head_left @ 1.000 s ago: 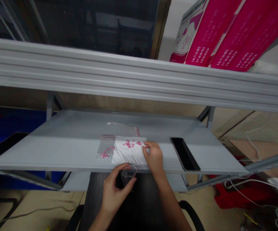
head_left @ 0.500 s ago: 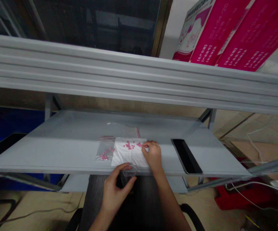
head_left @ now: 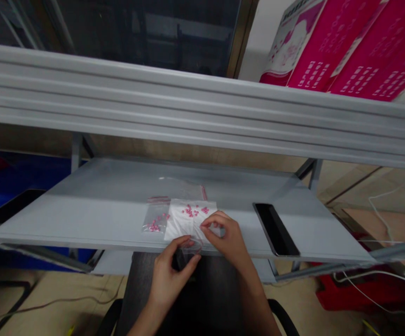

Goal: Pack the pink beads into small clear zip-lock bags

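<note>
Between the thumb and fingers of my left hand (head_left: 172,268) is a small clear plastic bag (head_left: 191,249), its mouth spread in a loop just off the table's front edge. My right hand (head_left: 225,233) is closed in a pinch above and to the right of that bag; whatever sits at its fingertips is too small to make out. Several pink beads (head_left: 189,211) lie in loose clusters on a white sheet (head_left: 177,226), beyond my right fingertips. Left of the sheet, a clear zip bag (head_left: 149,214) contains more pink beads (head_left: 153,227).
On the grey table (head_left: 100,200), a black phone-like slab (head_left: 276,228) lies to the right. Another clear bag (head_left: 188,189) with a red-striped edge lies behind the sheet. A metal beam (head_left: 188,112) spans the far side, with pink boxes (head_left: 328,46) above it.
My right hand has drawn back from the beads toward me, nearing the bag in my left hand. My left hand keeps its hold, almost still. The camera view has shifted slightly.
</note>
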Available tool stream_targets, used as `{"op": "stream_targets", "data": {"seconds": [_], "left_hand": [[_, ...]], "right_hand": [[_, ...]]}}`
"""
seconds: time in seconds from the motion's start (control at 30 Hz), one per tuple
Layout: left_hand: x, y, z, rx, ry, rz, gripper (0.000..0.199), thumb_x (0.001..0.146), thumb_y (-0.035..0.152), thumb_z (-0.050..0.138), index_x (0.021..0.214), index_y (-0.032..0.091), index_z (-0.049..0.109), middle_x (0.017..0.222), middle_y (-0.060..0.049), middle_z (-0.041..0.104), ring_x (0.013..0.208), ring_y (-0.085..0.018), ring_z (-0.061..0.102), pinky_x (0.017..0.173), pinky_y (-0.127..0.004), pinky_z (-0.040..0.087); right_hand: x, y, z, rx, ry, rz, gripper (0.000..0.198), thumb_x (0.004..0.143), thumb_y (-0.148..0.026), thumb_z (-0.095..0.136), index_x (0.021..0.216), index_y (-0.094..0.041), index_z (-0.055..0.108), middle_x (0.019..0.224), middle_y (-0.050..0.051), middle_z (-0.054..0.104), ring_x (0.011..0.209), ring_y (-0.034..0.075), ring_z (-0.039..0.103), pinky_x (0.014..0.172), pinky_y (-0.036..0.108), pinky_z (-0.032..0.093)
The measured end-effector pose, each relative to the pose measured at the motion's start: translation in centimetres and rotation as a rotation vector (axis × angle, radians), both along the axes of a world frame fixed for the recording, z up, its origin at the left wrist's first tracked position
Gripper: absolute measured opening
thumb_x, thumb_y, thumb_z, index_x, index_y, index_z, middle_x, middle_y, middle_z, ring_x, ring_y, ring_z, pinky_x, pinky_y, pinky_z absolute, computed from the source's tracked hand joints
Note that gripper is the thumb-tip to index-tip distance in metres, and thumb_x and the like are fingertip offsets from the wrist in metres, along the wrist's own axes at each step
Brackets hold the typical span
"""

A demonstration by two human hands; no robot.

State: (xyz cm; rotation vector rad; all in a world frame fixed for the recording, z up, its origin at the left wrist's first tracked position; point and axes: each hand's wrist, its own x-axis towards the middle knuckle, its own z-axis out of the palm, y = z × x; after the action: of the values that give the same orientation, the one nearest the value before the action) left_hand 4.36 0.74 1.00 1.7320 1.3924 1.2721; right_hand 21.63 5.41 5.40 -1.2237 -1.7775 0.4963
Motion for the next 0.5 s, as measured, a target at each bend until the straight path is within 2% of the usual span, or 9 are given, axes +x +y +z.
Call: {"op": "stream_targets", "data": {"seconds": [0.07,0.1,0.17,0.23,0.3,0.4,0.5], "left_hand": [[-0.1,0.1,0.2,-0.002,0.0,0.001,0.028,0.077,0.03,0.069,0.104,0.021,0.065,0.095,-0.002,0.077,0.089,-0.021,0.073,0.08,-0.031,0.059],[-0.1,0.1,0.2,-0.005,-0.003,0.001,0.028,0.077,0.03,0.069,0.103,0.021,0.066,0.096,-0.003,0.077,0.089,-0.021,0.073,0.08,-0.031,0.059],[-0.1,0.1,0.2,-0.012,-0.01,0.0,0.028,0.077,0.03,0.069,0.103,0.021,0.066,0.095,-0.003,0.077,0.088,-0.022,0.074,0.08,-0.031,0.059],[-0.1,0.1,0.1,-0.019,-0.016,-0.001,0.029,0.077,0.03,0.069,0.104,0.021,0.065,0.093,-0.003,0.077,0.088,-0.021,0.074,0.081,-0.032,0.059],[0.0,0.1,-0.1,-0.017,-0.017,0.004,0.029,0.077,0.031,0.069,0.105,0.021,0.065,0.094,-0.003,0.077,0.087,-0.021,0.074,0.081,-0.033,0.059],[0.0,0.1,-0.3,-0.005,-0.012,0.011,0.03,0.077,0.031,0.069,0.105,0.022,0.065,0.093,-0.002,0.078,0.086,-0.021,0.074,0.08,-0.032,0.059],[0.0,0.1,-0.4,0.007,-0.004,0.016,0.029,0.077,0.031,0.069,0.104,0.022,0.066,0.092,-0.002,0.078,0.085,-0.021,0.074,0.078,-0.032,0.06]], "right_hand": [[-0.3,-1.3,1.1,-0.046,0.079,0.164,0.005,0.08,-0.017,0.066,0.081,-0.019,0.071,0.078,0.002,0.067,0.076,0.015,0.062,0.071,0.025,0.048],[-0.3,-1.6,1.3,-0.061,0.102,0.196,0.007,0.081,-0.017,0.066,0.084,-0.019,0.072,0.079,0.002,0.067,0.077,0.015,0.062,0.07,0.025,0.048],[0.0,-1.3,0.8,-0.046,0.08,0.111,0.009,0.081,-0.018,0.064,0.085,-0.02,0.072,0.076,0.001,0.066,0.072,0.015,0.06,0.066,0.024,0.048],[0.6,0.0,-0.7,0.007,0.012,-0.073,0.01,0.081,-0.018,0.062,0.081,-0.019,0.071,0.071,0.001,0.065,0.064,0.014,0.057,0.062,0.024,0.046],[1.3,1.8,-2.5,0.028,-0.028,-0.187,0.011,0.08,-0.017,0.059,0.077,-0.017,0.07,0.069,0.003,0.064,0.061,0.015,0.055,0.062,0.026,0.046],[1.9,4.3,-4.7,0.033,-0.079,-0.278,0.011,0.076,-0.015,0.059,0.073,-0.015,0.069,0.07,0.007,0.065,0.065,0.019,0.057,0.066,0.03,0.046],[1.9,5.6,-5.5,0.032,-0.128,-0.292,0.013,0.075,-0.011,0.058,0.074,-0.014,0.07,0.072,0.008,0.066,0.07,0.022,0.059,0.069,0.032,0.045]]}}
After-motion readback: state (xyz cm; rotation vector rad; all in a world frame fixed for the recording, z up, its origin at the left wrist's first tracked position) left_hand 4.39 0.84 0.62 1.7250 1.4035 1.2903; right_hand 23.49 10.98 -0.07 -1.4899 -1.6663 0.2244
